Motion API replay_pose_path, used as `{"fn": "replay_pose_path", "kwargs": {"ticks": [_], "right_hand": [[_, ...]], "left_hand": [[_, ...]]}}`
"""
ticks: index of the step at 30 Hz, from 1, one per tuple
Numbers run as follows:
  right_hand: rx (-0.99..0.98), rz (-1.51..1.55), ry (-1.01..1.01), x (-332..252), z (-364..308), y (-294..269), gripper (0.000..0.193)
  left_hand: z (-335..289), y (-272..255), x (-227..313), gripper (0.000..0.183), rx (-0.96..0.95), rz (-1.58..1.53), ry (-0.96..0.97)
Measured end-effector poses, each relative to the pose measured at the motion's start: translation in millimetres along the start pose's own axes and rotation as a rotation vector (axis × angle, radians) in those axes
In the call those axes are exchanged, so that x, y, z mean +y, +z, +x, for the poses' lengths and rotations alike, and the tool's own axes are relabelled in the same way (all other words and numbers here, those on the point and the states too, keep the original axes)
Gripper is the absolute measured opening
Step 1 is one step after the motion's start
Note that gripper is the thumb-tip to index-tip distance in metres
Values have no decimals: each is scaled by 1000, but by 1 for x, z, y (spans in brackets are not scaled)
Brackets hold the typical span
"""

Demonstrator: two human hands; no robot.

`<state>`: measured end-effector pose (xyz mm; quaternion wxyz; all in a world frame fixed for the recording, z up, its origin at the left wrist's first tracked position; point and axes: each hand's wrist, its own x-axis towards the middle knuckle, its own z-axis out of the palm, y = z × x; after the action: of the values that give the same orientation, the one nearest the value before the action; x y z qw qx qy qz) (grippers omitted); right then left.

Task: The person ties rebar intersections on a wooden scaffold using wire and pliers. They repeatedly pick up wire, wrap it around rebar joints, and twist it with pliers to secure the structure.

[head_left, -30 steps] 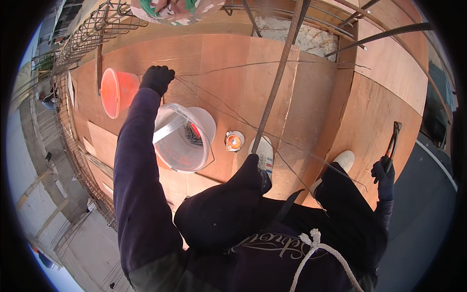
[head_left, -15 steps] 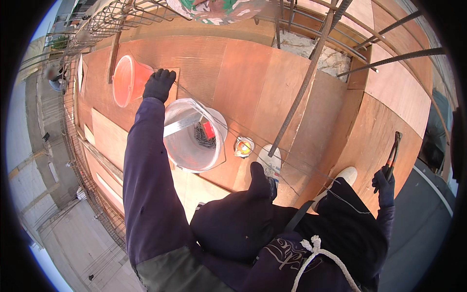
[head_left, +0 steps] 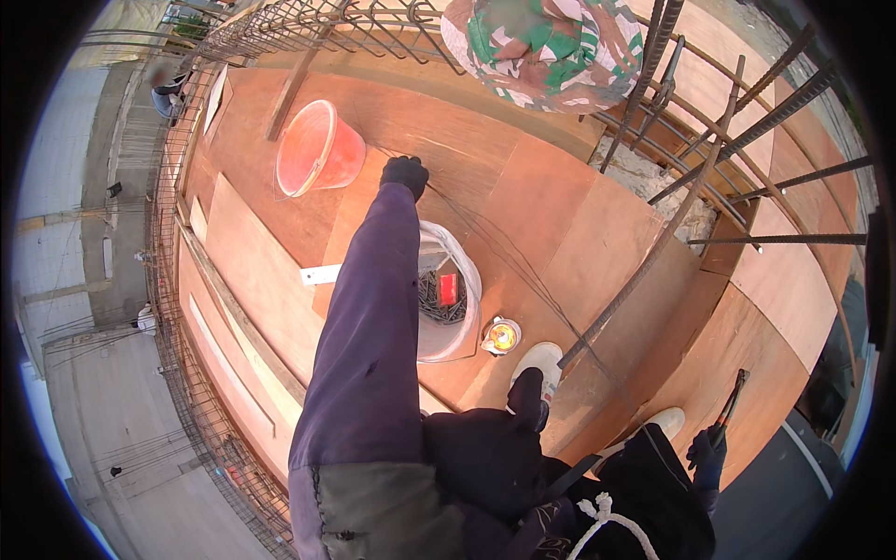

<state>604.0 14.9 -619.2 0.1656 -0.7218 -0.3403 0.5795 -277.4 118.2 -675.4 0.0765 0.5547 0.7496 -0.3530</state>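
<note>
My left hand (head_left: 405, 175), in a dark glove, reaches far out as a fist between the two buckets. Thin wire (head_left: 509, 257) runs from it toward the lower right, so the fist appears closed on that wire. Beyond it, to the left, stands a red bucket (head_left: 347, 154). My left forearm hides part of a whitish bucket (head_left: 464, 271) that holds nails (head_left: 432, 297), a small red box (head_left: 448, 289) and a pale flat strip (head_left: 320, 274) jutting over the rim. Low at the right, my gloved right hand (head_left: 707, 452) grips red-handled pincers (head_left: 732, 403), jaws pointing away.
A person in a camouflage hat (head_left: 546, 51) is close ahead. Steel bars (head_left: 653, 247) slant across on the right, beside a rough opening (head_left: 695, 210) in the plywood (head_left: 551, 187). A small round yellow-and-silver thing (head_left: 502, 335) lies by my shoe. Mesh (head_left: 173, 308) lines the left edge.
The view has shifted, so things sit farther right. My left fist has moved away from the red bucket, and its forearm now covers part of the whitish one. My right hand keeps the pincers.
</note>
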Motion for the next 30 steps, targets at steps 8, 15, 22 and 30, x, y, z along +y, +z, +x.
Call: {"fn": "replay_pose_path", "kwargs": {"ticks": [8,15,22,30], "right_hand": [[58,-115,-18,28,25,1,20],[288,-502,-285,43,43,2,35],[403,-581,-232,54,60,5,53],[475,-553,-119,65,77,-11,54]], "left_hand": [[-30,-11,-9,35,5,-119,-89],[-96,-30,-61,61,-162,-880,75],[-194,-12,-66,55,-416,-1065,29],[-293,51,-72,44,-280,-1446,-262]]}}
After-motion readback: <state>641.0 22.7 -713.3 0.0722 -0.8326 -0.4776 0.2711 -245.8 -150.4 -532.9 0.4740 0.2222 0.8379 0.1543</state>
